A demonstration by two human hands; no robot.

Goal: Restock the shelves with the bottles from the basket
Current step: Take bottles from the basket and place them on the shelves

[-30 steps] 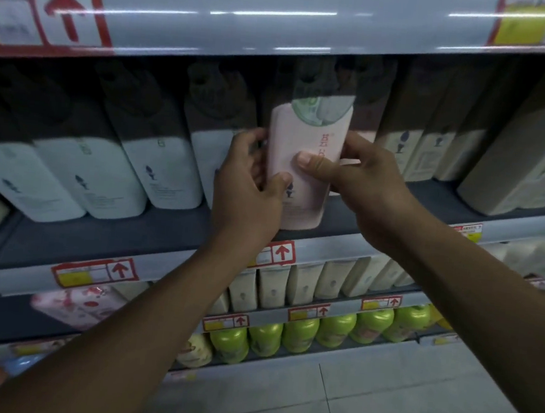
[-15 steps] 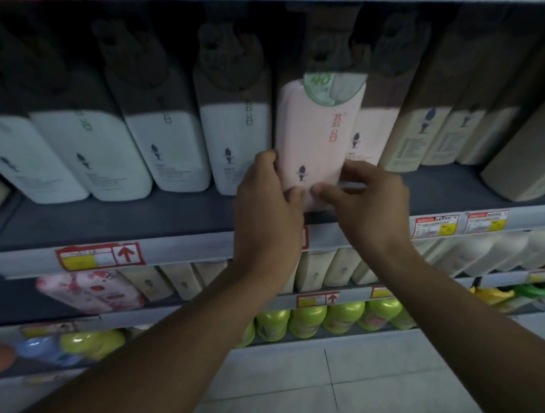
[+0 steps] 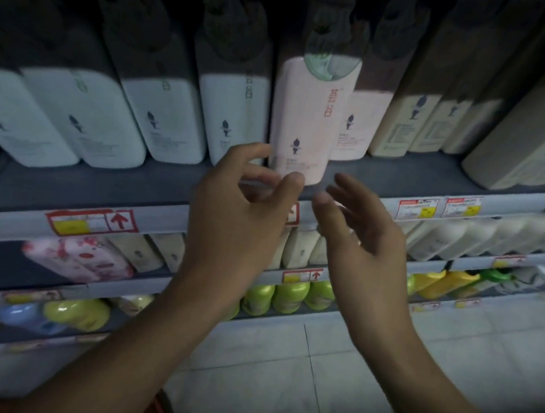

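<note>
the pink bottle (image 3: 307,118) is standing on the shelf (image 3: 429,183) at upper centre. left hand (image 3: 242,204) and right hand (image 3: 361,226) are hovering below it, both grips released. next likely calls for fetching 1 more from the basket.

The pink bottle (image 3: 307,121) carries red characters, a small dark figure and a pale green cap. White bottles (image 3: 174,117) beside it bear the same dark figure. The shelf (image 3: 86,188) is grey; its price tags (image 3: 92,221) are red, yellow and white. Lime-green bottles (image 3: 290,295) line a lower shelf.
</note>
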